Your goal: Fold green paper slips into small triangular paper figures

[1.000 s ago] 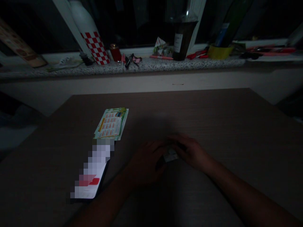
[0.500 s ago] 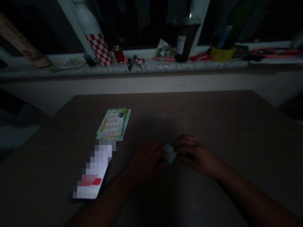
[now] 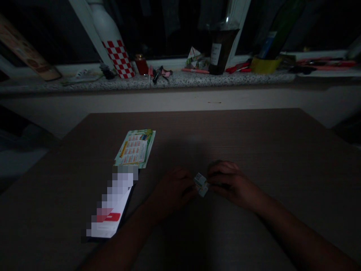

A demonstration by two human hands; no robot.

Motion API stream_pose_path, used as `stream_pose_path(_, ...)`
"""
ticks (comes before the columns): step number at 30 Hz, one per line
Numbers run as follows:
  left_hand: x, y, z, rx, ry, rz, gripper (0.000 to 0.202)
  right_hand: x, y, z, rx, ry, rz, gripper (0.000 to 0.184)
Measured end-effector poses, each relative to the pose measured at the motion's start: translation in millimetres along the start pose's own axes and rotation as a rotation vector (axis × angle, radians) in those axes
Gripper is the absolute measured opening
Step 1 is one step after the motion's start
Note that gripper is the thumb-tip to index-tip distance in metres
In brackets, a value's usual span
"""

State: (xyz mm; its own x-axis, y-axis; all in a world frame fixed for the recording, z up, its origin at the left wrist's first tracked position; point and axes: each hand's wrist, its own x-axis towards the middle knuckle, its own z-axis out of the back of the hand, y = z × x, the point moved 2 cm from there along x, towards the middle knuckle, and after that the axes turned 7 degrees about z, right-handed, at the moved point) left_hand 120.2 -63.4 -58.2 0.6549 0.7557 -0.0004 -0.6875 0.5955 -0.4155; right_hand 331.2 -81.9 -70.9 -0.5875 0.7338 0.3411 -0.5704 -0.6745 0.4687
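Observation:
A small folded piece of printed paper (image 3: 201,185), pale with faint green and yellow marks, is between my two hands just above or on the dark table. My left hand (image 3: 175,191) pinches its left edge with thumb and fingers. At its right edge, the fingertips of my right hand (image 3: 232,183) are closed on the paper. Dim light blurs the exact finger contact. Left of my left hand lies a stack of printed paper sheets (image 3: 134,148) with rows of red print. A phone (image 3: 113,226) with a lit, partly pixelated screen lies nearer me.
The brown wood-grain table (image 3: 254,135) reaches to the wall below a speckled stone sill (image 3: 180,79). On the sill stand a red-checked white bottle (image 3: 118,56), a dark cup (image 3: 222,49), a yellow tape roll (image 3: 265,64) around a green bottle, and several small items.
The folded paper has turned slightly and shifted a little left between my fingers. My left fingers have moved slightly; the right hand stays nearly in place.

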Motion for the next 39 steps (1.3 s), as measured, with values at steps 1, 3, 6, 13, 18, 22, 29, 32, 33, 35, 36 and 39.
stream_pose_path(1,-0.3,0.2,0.2,-0.005,-0.003,0.004,0.017,0.1,-0.1,0.0,0.0,0.0,0.0,0.012)
stream_pose_path(3,-0.5,0.3,0.8,-0.017,-0.008,0.009,0.018,0.2,-0.4,0.0,0.001,-0.004,0.0,0.012)
stream_pose_path(6,0.2,0.1,1.5,-0.02,0.002,0.009,0.016,-0.1,-1.0,-0.6,0.006,-0.013,-0.001,0.012)
stream_pose_path(13,0.3,1.8,-0.7,-0.016,-0.018,-0.007,0.017,-0.4,1.4,-0.4,0.013,0.0,-0.025,0.012)
stream_pose_path(18,-0.2,2.4,-2.9,-0.028,-0.034,0.001,0.017,1.2,3.4,0.6,0.016,-0.008,-0.029,0.012)
stream_pose_path(22,1.1,2.4,-3.1,-0.02,-0.024,0.024,0.019,0.9,2.9,1.2,0.013,-0.003,-0.035,0.013)
stream_pose_path(29,2.4,0.1,-1.7,0.008,-0.029,0.031,0.019,1.7,4.4,0.8,0.008,-0.006,-0.039,0.011)
stream_pose_path(32,1.4,0.0,-1.1,0.016,-0.026,0.029,0.019,0.8,3.1,-0.9,0.008,-0.009,-0.038,0.011)
stream_pose_path(33,1.0,0.4,-0.9,0.016,-0.03,0.028,0.019,0.3,2.4,-1.5,0.008,-0.011,-0.039,0.011)
stream_pose_path(35,0.0,1.9,-0.6,0.021,-0.049,0.036,0.017,-0.4,1.0,-2.5,0.004,-0.019,-0.048,0.01)
stream_pose_path(36,-0.4,2.8,-0.4,0.023,-0.063,0.044,0.016,-0.5,0.6,-2.9,0.003,-0.023,-0.055,0.009)
stream_pose_path(39,-0.8,4.6,0.2,0.016,-0.1,0.06,0.015,0.0,1.1,-4.1,-0.004,-0.041,-0.086,0.009)
